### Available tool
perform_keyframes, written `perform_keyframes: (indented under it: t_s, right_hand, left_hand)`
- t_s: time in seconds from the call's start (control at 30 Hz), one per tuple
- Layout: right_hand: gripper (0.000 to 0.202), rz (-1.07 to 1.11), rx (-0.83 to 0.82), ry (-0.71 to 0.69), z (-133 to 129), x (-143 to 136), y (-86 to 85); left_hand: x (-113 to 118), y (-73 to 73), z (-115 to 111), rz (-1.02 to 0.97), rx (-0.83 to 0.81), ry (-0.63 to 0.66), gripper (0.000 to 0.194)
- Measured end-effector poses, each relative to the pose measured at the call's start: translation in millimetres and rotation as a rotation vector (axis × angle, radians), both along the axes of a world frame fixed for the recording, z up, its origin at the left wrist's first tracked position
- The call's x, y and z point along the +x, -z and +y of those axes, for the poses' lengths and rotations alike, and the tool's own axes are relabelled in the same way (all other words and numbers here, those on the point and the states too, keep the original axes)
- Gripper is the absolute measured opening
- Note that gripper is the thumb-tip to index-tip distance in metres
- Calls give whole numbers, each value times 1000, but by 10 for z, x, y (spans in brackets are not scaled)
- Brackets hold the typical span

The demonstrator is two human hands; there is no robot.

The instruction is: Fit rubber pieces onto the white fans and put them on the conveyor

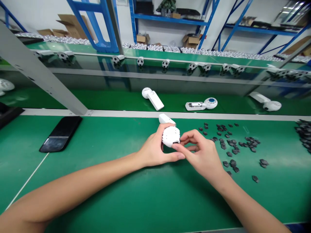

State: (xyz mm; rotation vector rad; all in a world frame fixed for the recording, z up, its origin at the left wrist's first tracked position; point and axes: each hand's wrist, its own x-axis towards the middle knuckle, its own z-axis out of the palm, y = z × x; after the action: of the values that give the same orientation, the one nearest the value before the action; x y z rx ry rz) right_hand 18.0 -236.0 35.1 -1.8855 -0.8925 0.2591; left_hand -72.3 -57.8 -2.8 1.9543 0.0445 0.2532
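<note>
A white device (170, 136) with a round head and a flat handle pointing away is held over the green table (109, 194). My left hand (157, 147) wraps round the side of its head, thumb stretched below it. At the near right edge of the head, the thumb and forefinger of my right hand (199, 150) pinch a small black piece (176, 142) against the white shell. Most of that piece is hidden by the fingertips. Many similar black pieces (232, 142) lie scattered to the right of my right hand.
A black phone (60, 134) lies at the left. Beyond the pale rail (121, 113), white devices (155, 100) rest on a green belt (97, 98). A slanted metal post (53, 74) rises at the left. A dark pile (305, 136) sits at the right edge.
</note>
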Motion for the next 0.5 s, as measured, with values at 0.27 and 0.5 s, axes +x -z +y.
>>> perform_keyframes:
  t_s: [0.27, 0.5]
  right_hand:
    - [47, -19, -18, -89, -5, 27, 40]
    - [43, -23, -21, -99, 4, 29, 53]
  left_hand:
    - [5, 12, -12, -23, -52, 7, 90]
    - [10, -28, 0, -26, -93, 32, 80]
